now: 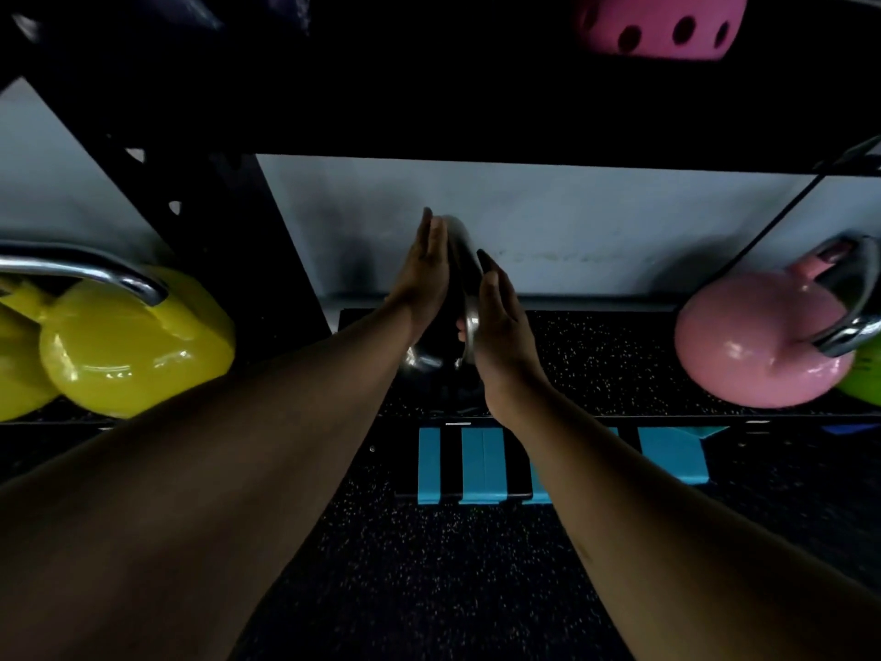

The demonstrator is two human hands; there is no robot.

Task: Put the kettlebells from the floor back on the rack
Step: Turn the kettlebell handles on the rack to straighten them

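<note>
A black kettlebell (pixel 424 362) with a chrome handle stands on the speckled bottom shelf (pixel 600 360) of the rack, at the centre. My left hand (pixel 424 274) lies flat against the left side of its handle, fingers straight and pointing away from me. My right hand (pixel 500 326) lies flat against the right side, with its thumb near the chrome. Neither hand curls around the handle. On the same shelf, a yellow kettlebell (pixel 133 345) sits at the left and a pink kettlebell (pixel 753 345) at the right.
The black upper shelf beam (pixel 476 112) hangs low over the hands, with a pink holed object (pixel 662 21) on top. A slanted rack upright (pixel 229 231) stands left of the black kettlebell. Blue-and-black striped blocks (pixel 476 465) lie on the floor under the shelf. Something green (pixel 865 379) peeks in beside the pink kettlebell.
</note>
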